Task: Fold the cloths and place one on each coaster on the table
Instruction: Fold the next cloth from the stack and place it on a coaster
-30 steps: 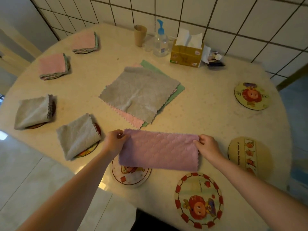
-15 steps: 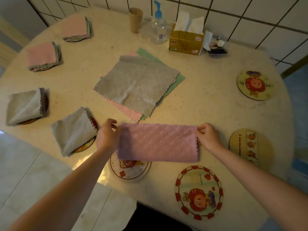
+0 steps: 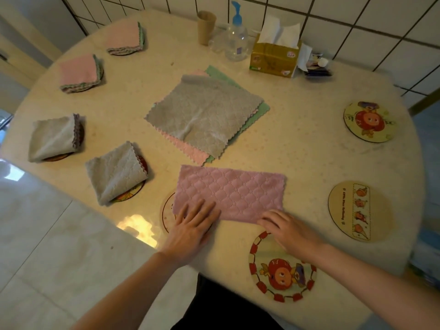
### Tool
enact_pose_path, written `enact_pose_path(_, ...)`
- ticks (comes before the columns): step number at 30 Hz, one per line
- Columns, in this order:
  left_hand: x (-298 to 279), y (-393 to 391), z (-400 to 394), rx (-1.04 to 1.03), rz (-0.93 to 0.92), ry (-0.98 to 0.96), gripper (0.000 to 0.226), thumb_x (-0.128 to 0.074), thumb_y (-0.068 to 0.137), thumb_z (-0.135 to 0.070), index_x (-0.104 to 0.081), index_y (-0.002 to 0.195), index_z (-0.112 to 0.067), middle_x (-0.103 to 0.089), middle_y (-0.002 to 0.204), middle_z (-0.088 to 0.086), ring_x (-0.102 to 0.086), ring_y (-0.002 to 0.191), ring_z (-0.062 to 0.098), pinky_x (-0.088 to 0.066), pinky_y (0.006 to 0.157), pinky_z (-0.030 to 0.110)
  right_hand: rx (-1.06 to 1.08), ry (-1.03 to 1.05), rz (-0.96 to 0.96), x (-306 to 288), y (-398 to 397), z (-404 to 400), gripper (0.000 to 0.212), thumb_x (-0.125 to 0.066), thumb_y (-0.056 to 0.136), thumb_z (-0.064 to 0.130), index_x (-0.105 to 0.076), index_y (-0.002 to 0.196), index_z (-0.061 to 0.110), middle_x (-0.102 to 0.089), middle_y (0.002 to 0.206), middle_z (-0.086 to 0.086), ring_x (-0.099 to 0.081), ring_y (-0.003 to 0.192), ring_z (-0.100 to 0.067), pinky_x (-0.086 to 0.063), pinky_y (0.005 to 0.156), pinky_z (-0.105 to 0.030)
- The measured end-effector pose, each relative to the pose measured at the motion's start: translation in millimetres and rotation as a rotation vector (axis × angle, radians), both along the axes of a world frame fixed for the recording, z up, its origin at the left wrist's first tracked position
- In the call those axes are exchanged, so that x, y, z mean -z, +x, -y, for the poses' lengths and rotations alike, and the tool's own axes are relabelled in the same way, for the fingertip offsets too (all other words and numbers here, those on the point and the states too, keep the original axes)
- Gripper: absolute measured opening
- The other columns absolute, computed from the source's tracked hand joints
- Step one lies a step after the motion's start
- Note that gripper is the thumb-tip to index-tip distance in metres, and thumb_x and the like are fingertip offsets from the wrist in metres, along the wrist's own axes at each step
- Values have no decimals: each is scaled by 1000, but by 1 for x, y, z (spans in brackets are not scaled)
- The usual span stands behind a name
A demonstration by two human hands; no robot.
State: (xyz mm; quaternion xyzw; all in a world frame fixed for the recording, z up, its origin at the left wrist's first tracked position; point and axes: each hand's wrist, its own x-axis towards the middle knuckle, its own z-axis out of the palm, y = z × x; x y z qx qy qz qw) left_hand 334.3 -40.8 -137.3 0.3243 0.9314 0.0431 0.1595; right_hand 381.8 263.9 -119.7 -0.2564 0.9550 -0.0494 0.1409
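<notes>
The purple cloth (image 3: pixel 229 194) lay folded once into a long strip near the table's (image 3: pixel 297 148) front edge, its left end overlapping a coaster (image 3: pixel 166 214). Both hands were flat and gripping nothing — the left hand (image 3: pixel 192 226) pressing the near-left corner, the right hand (image 3: pixel 287 228) at the near-right corner. The step in hand looked like smoothing the first fold; next, one short end needed carrying over the other — then onto that coaster.
</notes>
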Motion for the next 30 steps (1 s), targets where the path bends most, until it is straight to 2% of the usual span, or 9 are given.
enact_pose_path(4,-2,2,33,-116,73,-33,61,-7,94,-61,11,148,-41,16,158,-14,22,143,8,6,117,38,-36,19,8,-5,-6,1,82,-78,50,-9,-50,123,14,-52,125,-3,-51,117,-22,-49,97,-35)
enact_pose_path(6,-4,2,39,-134,107,-26,62,0,91,-64,13,147,-42,20,156,-16,26,141,5,8,118,36,-44,11,34,-11,-10,7,78,-69,58,-12,-45,126,14,-46,129,-4,-45,119,-23,-47,97,-35)
enact_pose_path(9,-8,1,36,-182,137,25,68,8,86,-69,5,148,-42,14,157,-16,22,143,5,5,120,36,-48,11,45,-13,-16,11,77,-60,69,-11,-33,134,16,-33,136,-3,-32,124,-21,-35,105,-32)
enact_pose_path(12,-8,3,30,-241,115,65,74,14,82,-71,-2,148,-40,6,157,-15,16,145,8,4,120,36,-77,52,31,-13,-19,13,76,-61,68,-8,-32,134,16,-34,133,-5,-34,120,-22,-35,104,-33)
enact_pose_path(17,-7,7,17,-283,61,13,70,2,87,-59,-12,151,-32,-2,158,-9,7,147,15,1,121,37,-125,102,11,-16,-17,10,75,-72,56,-4,-45,124,13,-49,121,-7,-48,109,-25,-48,89,-34)
enact_pose_path(21,-7,15,-9,-360,-51,43,56,-36,95,-41,-36,145,-16,-24,157,5,-9,146,26,-5,119,44,-116,47,-37,-20,-18,6,62,-79,52,-4,-59,109,11,-61,106,-4,-58,95,-19,-53,75,-24)
enact_pose_path(26,-14,36,-66,-191,-20,182,60,-33,97,-39,-12,152,-27,-8,160,-4,3,148,22,-4,120,46,-69,-103,-76,-39,-12,9,50,-74,53,-11,-60,95,11,-58,94,-1,-54,85,-14,-48,68,-18)
enact_pose_path(28,-13,43,-87,-159,-9,185,62,-30,98,-45,-7,152,-29,-6,160,-5,2,148,22,-6,120,45,-64,-185,-90,-44,0,13,48,-70,61,-9,-59,102,13,-57,98,1,-50,91,-11,-48,75,-16)
enact_pose_path(30,-10,49,-102,-145,0,166,64,-37,97,-43,-9,152,-29,-12,160,-3,-5,148,25,-13,119,48,-70,-267,-83,-49,19,15,44,-59,72,-3,-55,111,15,-57,102,2,-49,95,-8,-45,83,-15)
